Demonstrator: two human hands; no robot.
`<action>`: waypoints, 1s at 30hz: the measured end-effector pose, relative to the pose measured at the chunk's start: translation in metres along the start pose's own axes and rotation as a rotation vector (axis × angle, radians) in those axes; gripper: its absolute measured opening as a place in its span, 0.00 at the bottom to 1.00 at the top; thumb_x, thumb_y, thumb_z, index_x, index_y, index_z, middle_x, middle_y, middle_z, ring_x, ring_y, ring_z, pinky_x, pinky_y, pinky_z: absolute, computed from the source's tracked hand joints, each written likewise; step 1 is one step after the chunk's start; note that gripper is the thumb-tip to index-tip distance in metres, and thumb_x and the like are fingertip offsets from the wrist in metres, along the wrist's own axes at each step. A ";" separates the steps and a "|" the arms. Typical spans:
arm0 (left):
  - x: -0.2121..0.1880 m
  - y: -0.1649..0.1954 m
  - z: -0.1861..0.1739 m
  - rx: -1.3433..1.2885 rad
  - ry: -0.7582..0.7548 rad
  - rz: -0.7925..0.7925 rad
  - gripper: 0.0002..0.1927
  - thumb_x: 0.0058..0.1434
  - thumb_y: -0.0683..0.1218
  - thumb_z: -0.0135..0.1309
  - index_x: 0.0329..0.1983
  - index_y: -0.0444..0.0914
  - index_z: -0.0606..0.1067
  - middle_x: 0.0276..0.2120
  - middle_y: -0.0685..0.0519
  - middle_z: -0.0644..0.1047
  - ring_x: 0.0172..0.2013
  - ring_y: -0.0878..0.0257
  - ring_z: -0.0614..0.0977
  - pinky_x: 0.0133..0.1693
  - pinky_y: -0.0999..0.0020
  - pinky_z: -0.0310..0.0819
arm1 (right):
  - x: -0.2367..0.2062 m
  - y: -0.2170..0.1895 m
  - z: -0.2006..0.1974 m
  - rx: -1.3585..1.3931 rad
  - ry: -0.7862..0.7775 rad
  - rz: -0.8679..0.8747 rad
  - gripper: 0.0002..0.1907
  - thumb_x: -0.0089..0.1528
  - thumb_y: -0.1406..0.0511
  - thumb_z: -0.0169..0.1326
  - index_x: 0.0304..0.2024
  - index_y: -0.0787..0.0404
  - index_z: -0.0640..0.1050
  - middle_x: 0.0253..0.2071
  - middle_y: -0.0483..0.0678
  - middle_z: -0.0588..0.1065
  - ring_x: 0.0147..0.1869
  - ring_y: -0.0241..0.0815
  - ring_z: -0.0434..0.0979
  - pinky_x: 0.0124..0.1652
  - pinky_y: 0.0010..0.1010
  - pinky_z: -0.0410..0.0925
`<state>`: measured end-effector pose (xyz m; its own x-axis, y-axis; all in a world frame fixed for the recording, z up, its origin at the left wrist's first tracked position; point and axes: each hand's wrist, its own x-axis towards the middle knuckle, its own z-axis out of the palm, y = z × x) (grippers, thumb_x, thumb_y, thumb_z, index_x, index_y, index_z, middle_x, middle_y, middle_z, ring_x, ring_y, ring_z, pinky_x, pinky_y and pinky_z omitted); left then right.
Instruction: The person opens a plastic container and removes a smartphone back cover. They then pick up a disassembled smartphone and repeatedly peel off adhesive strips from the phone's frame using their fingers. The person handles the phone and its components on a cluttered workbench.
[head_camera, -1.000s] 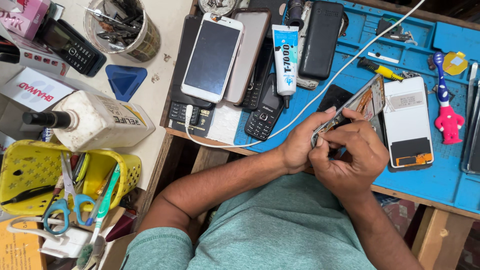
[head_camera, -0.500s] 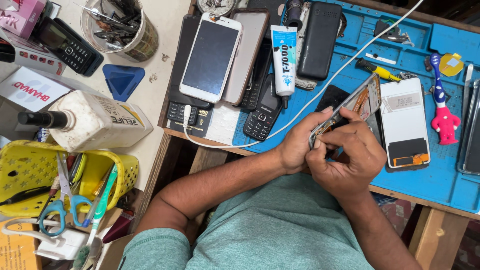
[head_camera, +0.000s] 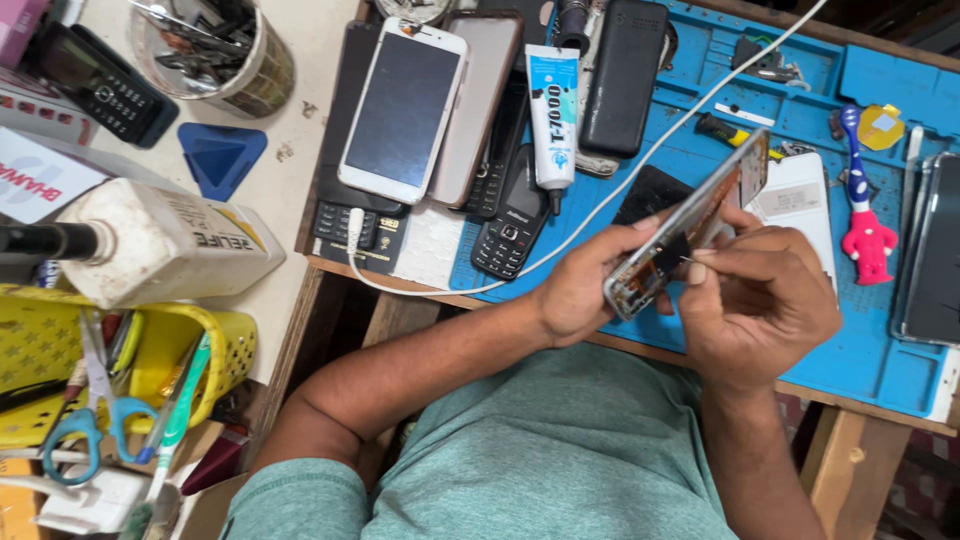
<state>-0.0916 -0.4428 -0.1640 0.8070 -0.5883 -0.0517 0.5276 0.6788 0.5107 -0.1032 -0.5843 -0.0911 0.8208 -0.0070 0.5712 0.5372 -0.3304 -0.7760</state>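
Both hands, the left hand (head_camera: 585, 290) and the right hand (head_camera: 765, 305), sit at the near edge of the blue mat (head_camera: 860, 350), around an opened phone (head_camera: 690, 225). Bare mat lies just right of the right hand, before the pink toothbrush (head_camera: 866, 215). Beyond the hands a white cable (head_camera: 640, 165) crosses the mat. To the left, stacked phones (head_camera: 420, 110), a glue tube (head_camera: 553, 110) and a black keypad phone (head_camera: 510, 215) crowd the way. A white bottle (head_camera: 165, 245) and a yellow basket (head_camera: 120, 350) block the far left.
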 end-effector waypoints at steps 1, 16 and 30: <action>-0.001 0.003 0.001 -0.045 0.014 -0.013 0.29 0.77 0.57 0.33 0.76 0.39 0.60 0.53 0.52 0.76 0.51 0.67 0.78 0.51 0.71 0.76 | -0.001 0.001 0.000 -0.022 -0.010 -0.027 0.03 0.61 0.72 0.59 0.37 0.64 0.78 0.33 0.48 0.73 0.40 0.38 0.75 0.61 0.45 0.75; -0.001 0.008 0.004 0.077 0.050 0.020 0.32 0.80 0.62 0.31 0.74 0.36 0.64 0.55 0.52 0.74 0.55 0.69 0.75 0.56 0.74 0.73 | -0.011 0.009 0.012 -0.193 -0.104 -0.199 0.04 0.63 0.69 0.62 0.36 0.63 0.79 0.32 0.48 0.75 0.36 0.40 0.77 0.58 0.41 0.74; -0.003 0.005 0.005 0.209 -0.010 -0.021 0.35 0.78 0.65 0.24 0.77 0.40 0.58 0.53 0.51 0.74 0.55 0.67 0.76 0.58 0.69 0.73 | -0.004 0.018 0.009 -0.196 -0.039 -0.164 0.05 0.63 0.69 0.62 0.36 0.65 0.78 0.30 0.47 0.72 0.33 0.39 0.74 0.55 0.32 0.74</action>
<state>-0.0931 -0.4395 -0.1568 0.7930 -0.6066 -0.0560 0.4771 0.5612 0.6763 -0.0954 -0.5820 -0.1100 0.7349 0.0968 0.6712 0.6186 -0.5012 -0.6051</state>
